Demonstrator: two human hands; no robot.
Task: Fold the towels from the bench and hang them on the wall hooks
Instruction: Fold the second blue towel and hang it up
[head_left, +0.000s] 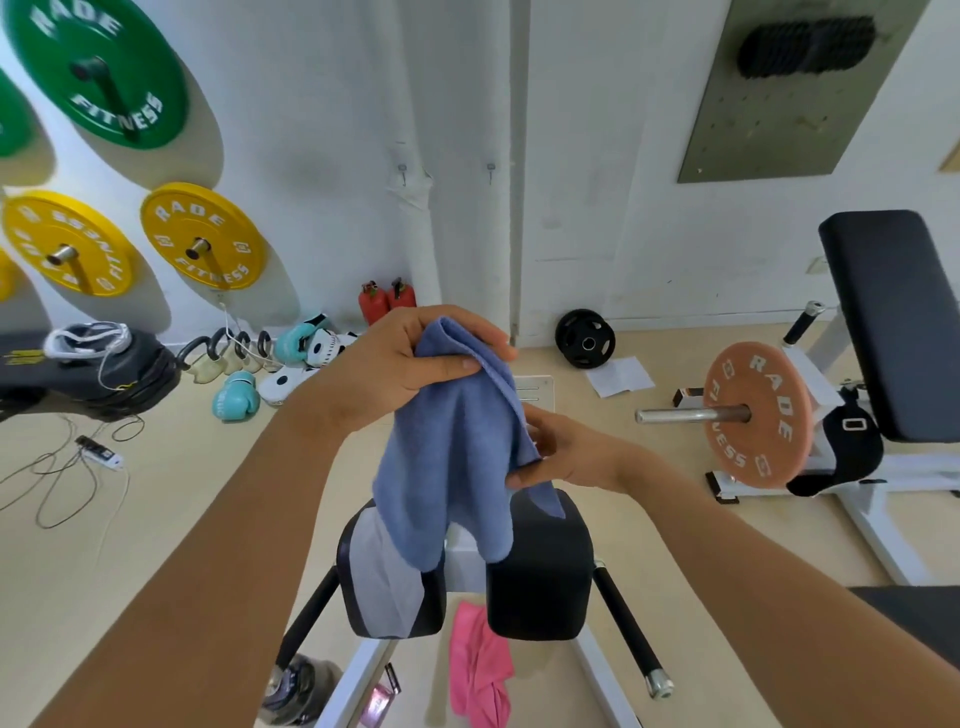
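Note:
A blue towel (452, 457) hangs bunched in front of me, above the bench pads. My left hand (400, 364) grips its top edge, thumb pressed across the cloth. My right hand (561, 452) pinches the towel's right side lower down. A grey towel (382, 577) lies draped over the left black pad (395, 618) of the bench. A pink towel (478, 665) hangs down between the two pads, next to the right pad (540, 571). Two small metal hooks (402, 170) (491, 169) are fixed on the white wall straight ahead, both bare.
Yellow and green weight plates (202, 236) hang on the left wall. Boxing gloves (236, 397), kettlebells and cables lie on the floor at left. Two red extinguishers (387, 301) stand by the wall. A second bench with an orange plate (756, 415) stands at right.

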